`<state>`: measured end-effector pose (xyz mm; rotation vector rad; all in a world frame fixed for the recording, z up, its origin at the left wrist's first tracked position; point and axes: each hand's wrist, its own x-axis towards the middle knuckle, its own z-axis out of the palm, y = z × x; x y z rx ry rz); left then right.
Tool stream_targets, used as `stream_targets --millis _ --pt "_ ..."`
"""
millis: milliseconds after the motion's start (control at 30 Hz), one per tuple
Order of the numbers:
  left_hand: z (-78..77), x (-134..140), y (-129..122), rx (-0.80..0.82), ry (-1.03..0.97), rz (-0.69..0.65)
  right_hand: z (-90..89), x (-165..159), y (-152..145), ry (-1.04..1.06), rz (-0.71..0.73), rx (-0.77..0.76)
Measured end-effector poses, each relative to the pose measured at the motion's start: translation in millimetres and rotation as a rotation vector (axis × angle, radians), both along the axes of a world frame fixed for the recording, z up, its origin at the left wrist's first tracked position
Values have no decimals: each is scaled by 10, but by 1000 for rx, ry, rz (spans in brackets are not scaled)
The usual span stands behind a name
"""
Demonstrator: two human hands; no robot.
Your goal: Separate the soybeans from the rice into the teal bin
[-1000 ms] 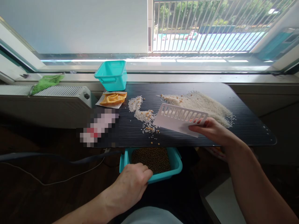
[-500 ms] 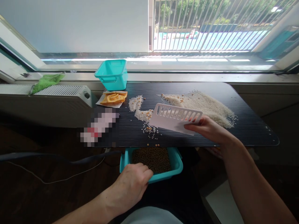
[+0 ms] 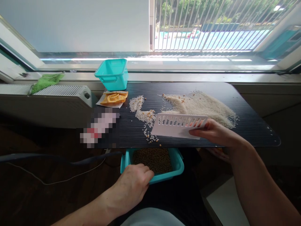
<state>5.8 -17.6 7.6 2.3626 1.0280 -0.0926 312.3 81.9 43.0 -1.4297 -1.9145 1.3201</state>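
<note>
Below a barred window, rice is spread over a dark bench. At its front, a white slotted plate is pinched at one end by the right hand; a teal tub (brown pulses inside) is gripped at the rim by the left hand.

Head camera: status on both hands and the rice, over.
Right hand gripping slotted white panel. Left hand holding near rim of lower teal tub. Rice spread on black table, tan beans among it. Stray beans near front edge.
</note>
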Motion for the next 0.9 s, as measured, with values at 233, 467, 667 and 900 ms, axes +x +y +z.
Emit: stream_targets --millis 233,467,667,900 --pt "3 1 -19 -3 6 0 -69 -124 59 36 17 33" --pt "6 -8 -21 0 -4 -1 -12 -72 -51 40 4 -51" --pt "13 7 -13 -3 15 -8 -4 -43 -35 33 -41 -5" --pt "17 9 -19 -9 22 2 -28 -91 22 18 20 -16"
